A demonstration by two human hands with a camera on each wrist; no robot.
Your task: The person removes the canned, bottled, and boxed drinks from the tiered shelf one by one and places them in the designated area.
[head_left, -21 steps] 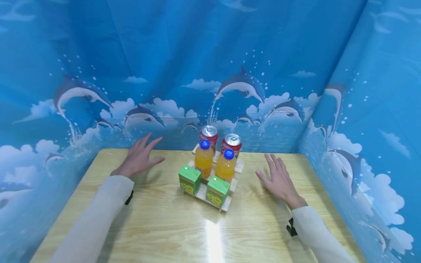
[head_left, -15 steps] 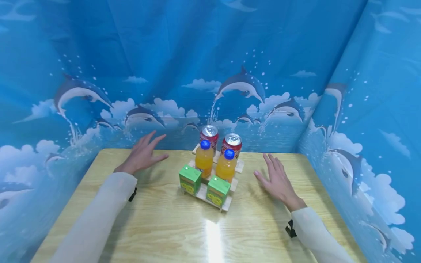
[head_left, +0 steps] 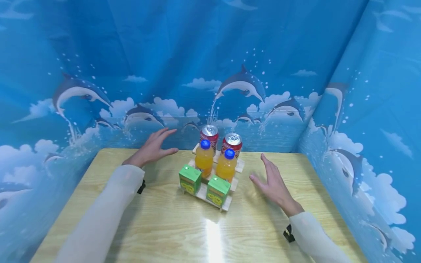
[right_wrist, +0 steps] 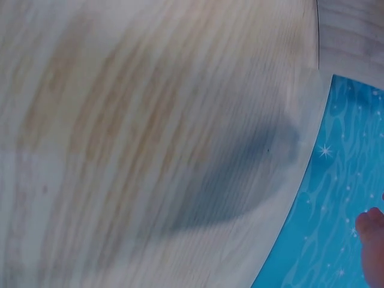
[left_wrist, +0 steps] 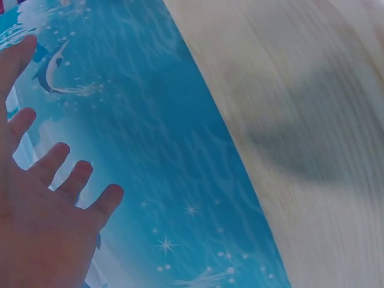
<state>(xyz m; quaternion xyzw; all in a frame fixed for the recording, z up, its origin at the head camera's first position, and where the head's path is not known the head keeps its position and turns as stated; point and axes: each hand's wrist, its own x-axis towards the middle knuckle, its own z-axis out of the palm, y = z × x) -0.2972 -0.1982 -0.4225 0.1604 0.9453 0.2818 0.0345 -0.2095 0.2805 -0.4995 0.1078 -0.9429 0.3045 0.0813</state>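
A stepped wooden rack (head_left: 202,194) stands mid-table, set at a slant. Two red soda cans (head_left: 209,136) fill its back step. On the middle step are two orange juice bottles (head_left: 204,160) with blue caps, and two green juice boxes (head_left: 218,190) sit on the front step. My left hand (head_left: 152,149) hovers left of the rack with fingers spread, holding nothing; the left wrist view shows the same bare palm (left_wrist: 54,222). To the rack's right, my right hand (head_left: 274,184) is held with fingers straight and thumb apart, also holding nothing. Only its fingertips (right_wrist: 373,225) show in the right wrist view.
A wooden table (head_left: 164,226) carries the rack, with a bright light reflection near its front. Blue curtains (head_left: 184,54) printed with dolphins rise behind the table and along both sides.
My left hand has moved right, toward the rack. The right hand has shifted slightly left and turned more edge-on. The rack and drinks have stayed put.
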